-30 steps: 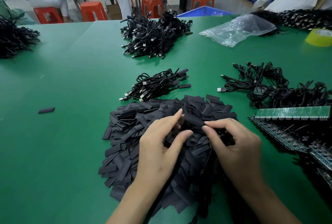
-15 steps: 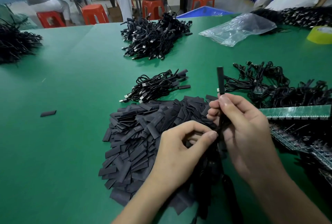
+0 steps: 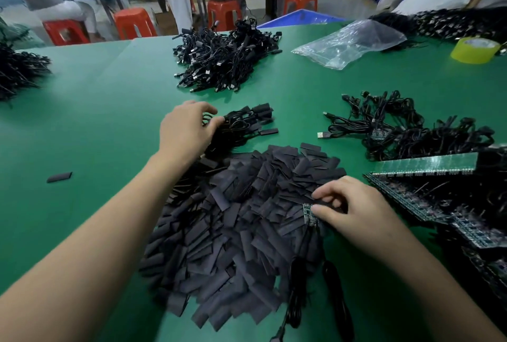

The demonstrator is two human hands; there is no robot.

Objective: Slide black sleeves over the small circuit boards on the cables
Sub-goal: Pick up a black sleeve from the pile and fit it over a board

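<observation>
- The green table point(image 3: 109, 122) fills most of the view.
- A wide pile of black sleeves point(image 3: 233, 232) lies flat on it in the middle, close to the person.
- A big heap of cables point(image 3: 222, 59) sits at the far side, well beyond the pile.
- A looser tangle of cables point(image 3: 411, 133) lies to the right, some with bare plugs showing.
- Long strips of circuit boards point(image 3: 425, 163) are stacked just beside the pile's right edge.
- A clear plastic bag point(image 3: 348, 42) lies far right, near a yellow tape roll point(image 3: 476, 50).
- The left hand point(image 3: 183, 130) reaches forward onto a small bundle of cables point(image 3: 247, 125) just behind the pile. Its fingers are bent over the bundle and the thumb touches a cable. I cannot tell whether it grips.
- The right hand point(image 3: 348, 210) rests on the pile's right side, fingers curled, thumb and forefinger pinching a small circuit board point(image 3: 310, 214).
- That board is bare and lies on top of the sleeves. Its cable point(image 3: 293, 300) runs down toward the near edge.
- One stray sleeve point(image 3: 59, 177) lies alone at the left, well apart from the pile.
</observation>
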